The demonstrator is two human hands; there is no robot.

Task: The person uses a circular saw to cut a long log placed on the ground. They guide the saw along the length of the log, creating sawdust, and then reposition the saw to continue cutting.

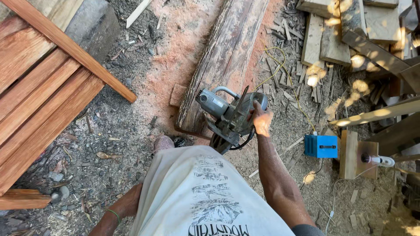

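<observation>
Sawdust-strewn dirt ground [109, 126] | right hand [262, 121] clasping circular saw [229, 116] at near end of weathered beam [225, 57] | left hand [129, 203] low by hip, grip unclear | blue box [320, 146] nearby right

Circular saw [229, 116], centre of frame: grey metal body, darker grimy guard, black cord looped below it. Weathered log [225, 57], upper centre: grey-brown, streaked with dark grain, lying on pinkish-orange sawdust [175, 48]. Planks [39, 87], left side: warm reddish-brown with paler stripes between boards. Small box [321, 146], right of centre: bright blue, with a thin yellow wire [280, 65] running up from it. Shirt [205, 196], bottom centre: off-white with a dark grey printed scene. Thin green band [114, 214] at the wrist, lower left. Scrap offcuts [345, 39], upper right: pale tan to grey, dappled with yellow sunlight spots. Ground [109, 126]: dull grey grit.
</observation>
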